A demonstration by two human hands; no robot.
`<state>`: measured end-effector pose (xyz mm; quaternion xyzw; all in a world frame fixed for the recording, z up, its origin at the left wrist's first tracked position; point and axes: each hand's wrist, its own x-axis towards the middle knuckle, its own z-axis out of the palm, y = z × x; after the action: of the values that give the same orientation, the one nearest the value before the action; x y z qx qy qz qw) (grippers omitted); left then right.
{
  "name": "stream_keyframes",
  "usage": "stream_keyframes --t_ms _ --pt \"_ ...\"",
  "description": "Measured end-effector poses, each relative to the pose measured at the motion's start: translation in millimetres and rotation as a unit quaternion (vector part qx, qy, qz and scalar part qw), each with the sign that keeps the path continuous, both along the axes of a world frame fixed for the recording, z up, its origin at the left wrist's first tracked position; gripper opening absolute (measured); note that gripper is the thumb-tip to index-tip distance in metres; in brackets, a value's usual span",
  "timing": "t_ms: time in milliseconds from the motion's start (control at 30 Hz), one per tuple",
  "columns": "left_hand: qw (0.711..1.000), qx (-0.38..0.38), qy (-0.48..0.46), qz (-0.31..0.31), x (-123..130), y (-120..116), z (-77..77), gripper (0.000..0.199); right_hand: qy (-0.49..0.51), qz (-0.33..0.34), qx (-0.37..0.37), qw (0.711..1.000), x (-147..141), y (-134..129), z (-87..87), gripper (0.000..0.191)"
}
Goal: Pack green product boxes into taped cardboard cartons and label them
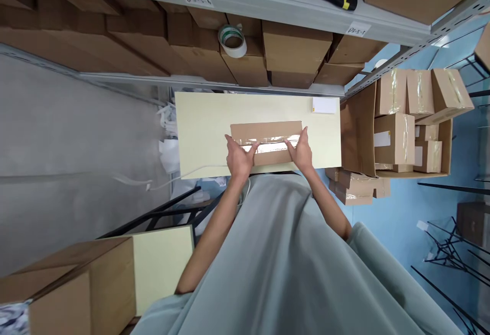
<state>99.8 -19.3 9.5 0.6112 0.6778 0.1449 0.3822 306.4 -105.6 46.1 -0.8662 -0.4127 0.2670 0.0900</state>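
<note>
Gripping the box (267, 132) by its left end, seemingly to steady it, the left hand (239, 159) sets its thumb at the clear, glossy tape (273, 147); the long, matt cardboard is near the desk's (202, 130) front edge, and the right hand (302, 154) holds its right end likewise, perhaps pressing the tape. A flat white card (324, 105) lies by the far right corner, probably out of the way.

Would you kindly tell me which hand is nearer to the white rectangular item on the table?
Right: the right hand, on the right end of the carton, lies front-left of the white item; the left hand is farther left.
</note>
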Motion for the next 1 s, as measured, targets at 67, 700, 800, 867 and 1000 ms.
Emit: stream_keyframes --t_ms 67,700,800,867,1000 --pt "1.0 -0.009 -0.002 -0.001 -5.6 0.7 -2.0 0.106 0.041 0.031 -0.006 0.999 16.0 -2.7 -1.8 0.09" --pt "0.983 0.09 0.071 -0.141 5.9 4.2 16.9 0.101 -0.065 0.121 0.138 0.981 0.5 1.3 -22.7 0.077" --pt "0.993 0.057 0.081 -0.061 -21.0 13.9 1.8 0.108 -0.01 0.04 0.124 0.991 28.9 -12.5 -32.7 0.085" --pt "0.996 0.053 0.06 -0.045 -26.3 17.4 -2.9 0.091 0.031 0.018 0.125 0.992 36.9 -15.6 -35.7 0.084" --pt "0.995 0.076 -0.006 -0.067 -21.0 24.5 2.8 0.048 0.016 -0.003 0.173 0.985 33.2 -5.6 -29.7 0.067"
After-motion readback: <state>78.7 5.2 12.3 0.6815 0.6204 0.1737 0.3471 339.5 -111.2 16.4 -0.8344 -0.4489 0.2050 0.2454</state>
